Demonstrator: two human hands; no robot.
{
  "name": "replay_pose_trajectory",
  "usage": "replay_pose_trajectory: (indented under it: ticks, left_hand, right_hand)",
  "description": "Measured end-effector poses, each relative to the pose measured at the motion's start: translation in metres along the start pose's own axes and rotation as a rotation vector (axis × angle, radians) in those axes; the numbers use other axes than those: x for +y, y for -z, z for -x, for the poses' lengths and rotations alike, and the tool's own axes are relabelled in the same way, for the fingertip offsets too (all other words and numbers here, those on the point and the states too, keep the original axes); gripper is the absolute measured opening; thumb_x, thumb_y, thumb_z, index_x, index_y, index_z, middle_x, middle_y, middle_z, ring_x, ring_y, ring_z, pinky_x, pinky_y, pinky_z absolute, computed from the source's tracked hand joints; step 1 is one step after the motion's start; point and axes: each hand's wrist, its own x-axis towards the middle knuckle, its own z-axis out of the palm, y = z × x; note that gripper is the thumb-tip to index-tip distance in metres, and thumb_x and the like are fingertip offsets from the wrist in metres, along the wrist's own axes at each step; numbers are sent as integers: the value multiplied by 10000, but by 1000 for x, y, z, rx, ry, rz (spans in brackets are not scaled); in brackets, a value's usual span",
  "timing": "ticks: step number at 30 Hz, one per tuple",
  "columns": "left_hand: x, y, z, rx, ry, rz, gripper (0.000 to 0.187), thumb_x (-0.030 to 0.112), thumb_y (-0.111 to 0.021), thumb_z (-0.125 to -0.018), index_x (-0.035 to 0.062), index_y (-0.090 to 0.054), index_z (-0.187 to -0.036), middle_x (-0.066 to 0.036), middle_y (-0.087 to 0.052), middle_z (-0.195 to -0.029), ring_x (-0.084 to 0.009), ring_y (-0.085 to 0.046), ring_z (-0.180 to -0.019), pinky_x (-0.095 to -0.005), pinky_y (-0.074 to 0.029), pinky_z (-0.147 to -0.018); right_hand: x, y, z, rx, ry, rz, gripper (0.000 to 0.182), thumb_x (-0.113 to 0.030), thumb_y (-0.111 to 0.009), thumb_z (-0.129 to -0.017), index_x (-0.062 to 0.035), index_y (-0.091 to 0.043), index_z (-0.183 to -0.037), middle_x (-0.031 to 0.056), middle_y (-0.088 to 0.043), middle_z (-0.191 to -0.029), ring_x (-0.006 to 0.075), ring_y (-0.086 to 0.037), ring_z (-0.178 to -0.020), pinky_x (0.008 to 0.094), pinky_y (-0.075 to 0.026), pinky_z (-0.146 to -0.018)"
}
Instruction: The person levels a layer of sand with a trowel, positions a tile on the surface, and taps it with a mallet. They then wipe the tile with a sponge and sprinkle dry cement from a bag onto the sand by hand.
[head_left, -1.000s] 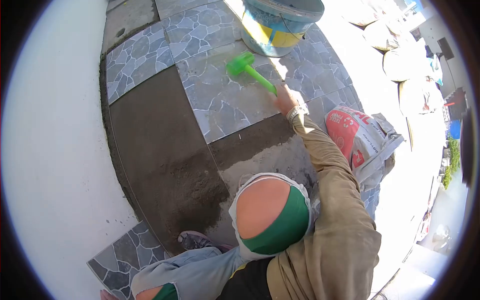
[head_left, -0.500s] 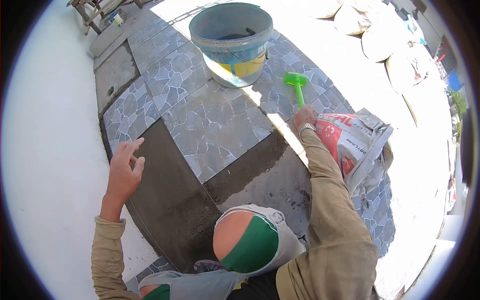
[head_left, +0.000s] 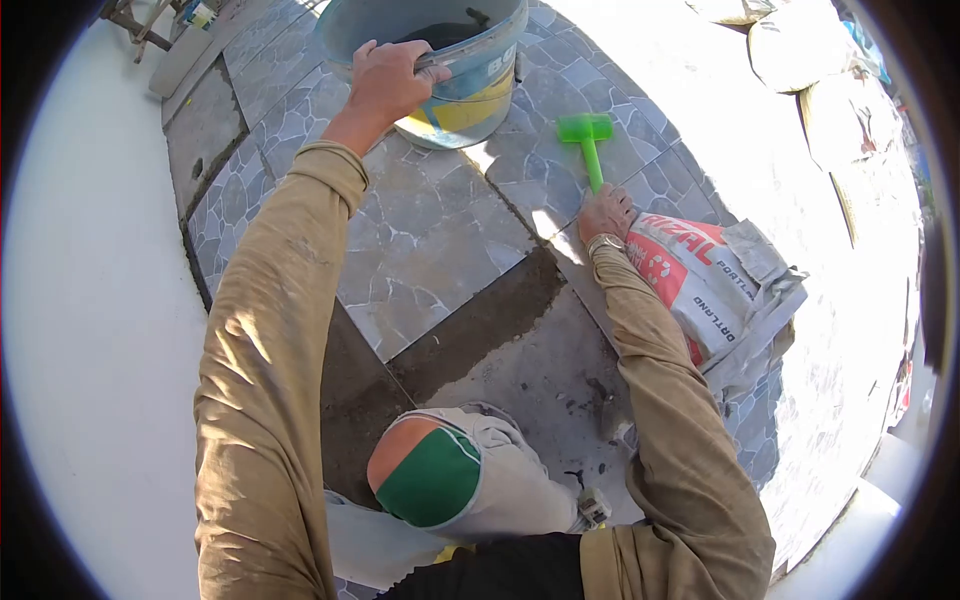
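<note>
My left hand (head_left: 388, 82) reaches forward to the near rim of a blue bucket (head_left: 490, 75) with a yellow band, its fingers closed over the edge. Inside the bucket is dark, wet-looking material, with a dark piece sticking up at the far side. My right hand (head_left: 607, 213) is down on the tiles, closed around the lower handle of a green mallet (head_left: 588, 130), whose head points away from me. Beside that hand lies a red and white cement bag (head_left: 700, 285), its top crumpled. Grey stone-pattern tiles (head_left: 420, 240) lie under the bucket and mallet.
Dark mortar (head_left: 480, 310) borders the near tile edges, next to bare concrete (head_left: 550, 370) by my knee (head_left: 425, 470). A white wall (head_left: 110, 350) runs along the left. Several filled sacks (head_left: 800, 50) stand at the upper right.
My left hand has moved from above the mortar on the left, fingers loose, forward and right onto the bucket's rim. My right hand stays at the mallet handle. The view has shifted slightly.
</note>
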Motion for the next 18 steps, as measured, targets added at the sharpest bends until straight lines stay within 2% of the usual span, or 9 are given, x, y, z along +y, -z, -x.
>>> replay_pose_trajectory:
  ticks: [2,3,10,13,18]
  left_hand:
    - [8,8,2,-39,62,79,341,397,-707,-888,60,-737,-932,-134,-721,-836,-345,-656,-836,-514,-407,-920]
    - [14,10,3,-32,63,77,318,372,-709,-886,59,-748,-924,-152,-719,-854,-341,-650,-849,-485,-399,-844]
    - [56,16,40,50,69,102,281,338,-715,-887,76,-761,-974,-140,-693,-823,-291,-595,-861,-452,-363,-918]
    - [78,23,60,36,45,195,218,284,-726,-877,79,-757,-945,-63,-698,-831,-243,-583,-856,-429,-327,-945]
    - [116,40,91,28,18,256,190,252,-736,-864,80,-750,-942,-36,-699,-835,-221,-582,-843,-418,-341,-923]
  right_hand:
    - [-2,2,-1,-30,9,-7,420,-423,-507,-978,-45,-568,-1151,186,-561,-1156,374,-535,-1139,539,-412,-938]
    - [-2,2,0,-39,-5,-9,420,-423,-507,-978,-45,-568,-1151,186,-561,-1156,374,-535,-1139,539,-412,-938]
    - [-3,6,0,-43,-15,-26,418,-395,-480,-984,-29,-568,-1165,191,-553,-1196,370,-523,-1164,543,-402,-955]
    - [-5,6,-3,-28,-6,-22,402,-381,-474,-988,-27,-571,-1152,183,-557,-1193,367,-527,-1148,540,-403,-948]
    - [-10,10,-1,-25,-17,-23,406,-385,-469,-996,-22,-569,-1146,186,-557,-1185,370,-533,-1126,533,-408,-931]
